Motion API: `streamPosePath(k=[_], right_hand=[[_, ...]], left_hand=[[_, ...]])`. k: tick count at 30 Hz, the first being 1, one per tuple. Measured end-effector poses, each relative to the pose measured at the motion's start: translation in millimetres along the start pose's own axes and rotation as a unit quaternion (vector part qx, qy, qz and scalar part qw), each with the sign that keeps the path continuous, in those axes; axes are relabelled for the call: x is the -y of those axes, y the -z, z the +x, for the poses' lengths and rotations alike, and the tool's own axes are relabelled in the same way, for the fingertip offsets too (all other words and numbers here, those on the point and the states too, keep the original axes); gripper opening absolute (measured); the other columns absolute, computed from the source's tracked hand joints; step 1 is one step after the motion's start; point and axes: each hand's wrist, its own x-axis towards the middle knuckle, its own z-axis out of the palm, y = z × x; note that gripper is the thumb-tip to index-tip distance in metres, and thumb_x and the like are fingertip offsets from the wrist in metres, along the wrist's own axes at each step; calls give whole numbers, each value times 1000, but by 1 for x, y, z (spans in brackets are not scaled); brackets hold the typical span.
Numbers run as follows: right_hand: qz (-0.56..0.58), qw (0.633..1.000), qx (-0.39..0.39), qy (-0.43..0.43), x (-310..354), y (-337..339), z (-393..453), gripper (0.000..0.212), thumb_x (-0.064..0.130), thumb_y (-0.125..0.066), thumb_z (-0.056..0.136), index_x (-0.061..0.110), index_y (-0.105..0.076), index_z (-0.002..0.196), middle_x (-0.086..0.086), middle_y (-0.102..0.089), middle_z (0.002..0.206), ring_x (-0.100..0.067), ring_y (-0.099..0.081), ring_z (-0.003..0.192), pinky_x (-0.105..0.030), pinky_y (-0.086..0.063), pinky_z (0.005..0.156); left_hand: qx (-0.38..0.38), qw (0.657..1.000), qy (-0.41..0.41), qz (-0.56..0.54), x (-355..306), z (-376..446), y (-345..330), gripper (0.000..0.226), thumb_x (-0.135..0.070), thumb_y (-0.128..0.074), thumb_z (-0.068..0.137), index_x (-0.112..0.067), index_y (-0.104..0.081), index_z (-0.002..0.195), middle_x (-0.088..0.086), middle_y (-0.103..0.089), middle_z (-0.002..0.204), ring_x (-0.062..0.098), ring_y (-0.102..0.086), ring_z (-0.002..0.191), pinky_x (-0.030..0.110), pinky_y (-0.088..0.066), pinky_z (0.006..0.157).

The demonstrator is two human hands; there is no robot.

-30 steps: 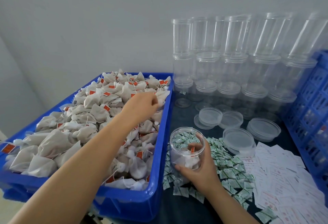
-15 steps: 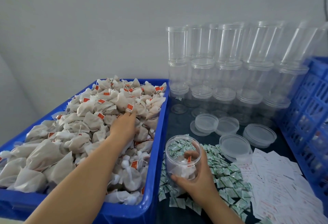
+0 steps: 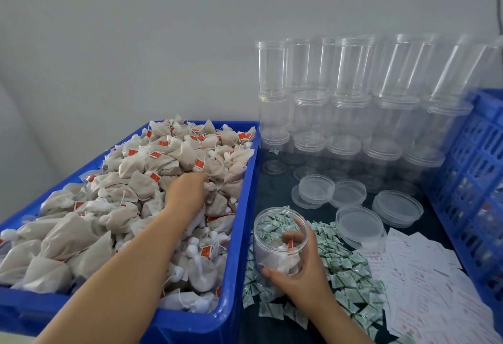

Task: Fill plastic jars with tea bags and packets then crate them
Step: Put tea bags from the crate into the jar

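Observation:
A blue bin point(image 3: 246, 207) on the left is heaped with beige tea bags point(image 3: 141, 180) bearing red tags. My left hand point(image 3: 187, 191) reaches into the heap, its fingers curled down among the bags; whether it grips one I cannot tell. My right hand point(image 3: 302, 273) holds a clear plastic jar point(image 3: 275, 237) tilted toward the bin, with a few tea bags inside. The jar rests over a spread of small green-and-white packets point(image 3: 343, 270).
Stacks of empty clear jars point(image 3: 351, 104) stand against the wall at the back right. Loose clear lids point(image 3: 362, 223) lie in front of them. White paper slips point(image 3: 424, 286) cover the near right. A blue crate point(image 3: 473, 169) stands at the right edge.
My left hand has drawn back from the far right of the heap and pushed down into the bags nearer the middle. The right hand and jar have stayed put.

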Motion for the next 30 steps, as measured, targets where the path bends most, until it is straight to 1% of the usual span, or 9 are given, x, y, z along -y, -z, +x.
streamPosePath(k=[2, 6, 10, 15, 18, 23, 26, 28, 30], right_hand=[[2, 1000, 2, -2, 0, 0, 0, 103, 40, -93, 52, 73, -34, 129, 30, -55, 108, 3, -61, 105, -12, -55, 73], [-1, 1000, 0, -1, 0, 0, 0, 103, 39, -93, 53, 71, -34, 131, 30, -55, 108, 3, -61, 105, -12, -54, 72], [-5, 1000, -3, -1, 2, 0, 0, 99, 44, -92, 52, 74, -34, 126, 32, -54, 105, 8, -59, 105, -7, -52, 72], [-9, 1000, 1, -4, 5, 0, 0, 97, 45, -91, 51, 76, -34, 123, 30, -54, 108, 12, -58, 104, -7, -52, 69], [-8, 1000, 2, -8, 7, 0, -1, 97, 45, -91, 50, 76, -34, 122, 16, -54, 117, 11, -58, 103, -10, -54, 67], [-12, 1000, 1, -4, 11, 0, -1, 95, 44, -89, 50, 79, -34, 119, 8, -53, 120, 12, -58, 103, -9, -53, 67], [-11, 1000, 3, -2, 11, 0, -2, 96, 45, -89, 49, 80, -33, 118, 11, -53, 119, 12, -58, 103, -8, -52, 68], [-11, 1000, -1, 0, 10, 0, -1, 95, 45, -88, 48, 80, -33, 118, 21, -54, 114, 12, -57, 104, -7, -51, 70], [-13, 1000, 0, -1, 11, 0, -1, 94, 45, -87, 49, 79, -33, 119, 32, -54, 105, 11, -57, 105, -7, -51, 70]], left_hand=[[-9, 999, 16, -36, 0, -2, 5, 4, -23, -62, 85, -20, -64, 84, 3, -66, 83, 25, -62, 83, 32, -49, 65], [-23, 994, 29, -100, -1, -2, 15, 27, -39, -71, 80, -22, -52, 70, -7, -55, 68, 17, -56, 70, 29, -42, 57], [-37, 989, 28, -138, -6, -3, 27, 40, -46, -70, 80, -22, -45, 59, -4, -52, 57, 10, -49, 54, 26, -31, 48], [-54, 978, -7, -201, -22, -10, 42, 36, -43, -70, 80, -17, -51, 64, -3, -53, 59, 11, -47, 55, 24, -34, 51], [-63, 963, -28, -261, -33, -17, 52, 26, -40, -72, 80, -19, -60, 72, -4, -56, 62, 10, -48, 56, 22, -37, 53], [-8, 916, -93, -391, -55, -32, 66, 11, -30, -77, 76, -27, -70, 85, -8, -68, 73, 9, -60, 67, 21, -50, 63], [53, 880, -167, -442, -68, -42, 70, 14, -24, -76, 77, -34, -69, 85, -14, -69, 82, 3, -64, 73, 17, -52, 67], [90, 858, -189, -470, -75, -46, 69, 16, -21, -76, 77, -34, -70, 85, -13, -70, 83, 6, -66, 74, 18, -54, 69], [114, 853, -207, -466, -80, -50, 66, 17, -21, -76, 77, -34, -70, 84, -9, -71, 83, 13, -67, 75, 25, -57, 72]])
